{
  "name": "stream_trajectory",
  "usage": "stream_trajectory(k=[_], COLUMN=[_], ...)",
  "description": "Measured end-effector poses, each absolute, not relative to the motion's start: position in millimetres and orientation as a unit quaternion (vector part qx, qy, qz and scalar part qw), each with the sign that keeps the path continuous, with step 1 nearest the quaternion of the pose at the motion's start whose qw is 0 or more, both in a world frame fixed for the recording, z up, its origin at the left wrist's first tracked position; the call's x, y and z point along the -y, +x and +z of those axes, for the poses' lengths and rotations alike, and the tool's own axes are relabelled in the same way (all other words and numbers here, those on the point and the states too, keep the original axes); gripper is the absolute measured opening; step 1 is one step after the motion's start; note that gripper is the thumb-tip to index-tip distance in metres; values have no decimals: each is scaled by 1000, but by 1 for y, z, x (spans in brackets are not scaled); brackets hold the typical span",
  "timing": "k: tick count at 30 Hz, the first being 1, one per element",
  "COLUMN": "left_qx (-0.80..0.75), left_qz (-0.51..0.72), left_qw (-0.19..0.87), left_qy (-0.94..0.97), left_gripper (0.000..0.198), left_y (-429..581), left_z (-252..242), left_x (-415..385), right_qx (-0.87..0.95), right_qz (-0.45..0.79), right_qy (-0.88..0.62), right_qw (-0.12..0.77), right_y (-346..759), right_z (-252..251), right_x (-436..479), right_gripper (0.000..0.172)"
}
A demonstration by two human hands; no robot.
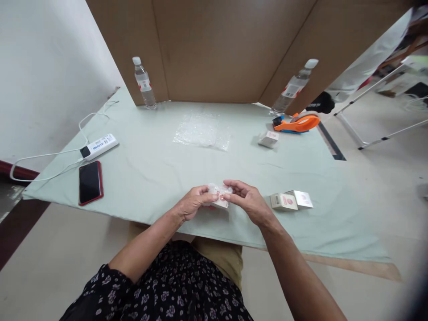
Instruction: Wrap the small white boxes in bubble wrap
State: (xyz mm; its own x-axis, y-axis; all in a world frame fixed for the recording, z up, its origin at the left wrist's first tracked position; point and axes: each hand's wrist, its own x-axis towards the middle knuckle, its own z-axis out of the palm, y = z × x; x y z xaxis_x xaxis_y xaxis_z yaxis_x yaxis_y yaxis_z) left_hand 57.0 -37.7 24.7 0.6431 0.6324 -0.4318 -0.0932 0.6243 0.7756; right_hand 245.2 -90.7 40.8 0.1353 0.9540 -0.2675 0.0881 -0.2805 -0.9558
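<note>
Between my two hands, near the table's front edge, is a small white box [220, 203] partly covered in clear bubble wrap [214, 187]. My left hand [197, 200] grips its left side, the thumb lying on top. On the right side, my right hand [245, 198] holds it with the thumb on the face and the fingers curled behind. The underside of the box is hidden. To the right of my right hand, a cream box [283, 202] with a red round mark sits against a white box [302, 199].
Flat bubble wrap sheets [200, 130] lie mid-table. A wrapped box [268, 139] and an orange tape dispenser [297, 122] are back right. Water bottles [145, 84] [294, 87] stand by a cardboard screen [214, 53]. A phone [90, 183] and cabled power strip [100, 146] lie left.
</note>
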Motion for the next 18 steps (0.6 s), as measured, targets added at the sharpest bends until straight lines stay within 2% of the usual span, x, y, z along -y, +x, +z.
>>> stream_trajectory(k=[7, 10, 14, 18], left_qx=[-352, -346, -344, -352], left_qz=[244, 261, 277, 301], left_qw=[845, 840, 838, 831], left_qy=[322, 327, 319, 309], left_gripper=[47, 47, 49, 51], left_y=[61, 63, 68, 75], left_z=[29, 27, 25, 26], left_x=[41, 41, 43, 46], right_qx=[443, 504, 591, 638], right_qz=[505, 484, 418, 324], right_qy=[-603, -578, -585, -618], right_qw=[430, 422, 365, 324], right_y=[250, 253, 255, 252], right_z=[40, 38, 35, 36], right_x=[92, 99, 108, 112], right_gripper=[62, 71, 86, 82])
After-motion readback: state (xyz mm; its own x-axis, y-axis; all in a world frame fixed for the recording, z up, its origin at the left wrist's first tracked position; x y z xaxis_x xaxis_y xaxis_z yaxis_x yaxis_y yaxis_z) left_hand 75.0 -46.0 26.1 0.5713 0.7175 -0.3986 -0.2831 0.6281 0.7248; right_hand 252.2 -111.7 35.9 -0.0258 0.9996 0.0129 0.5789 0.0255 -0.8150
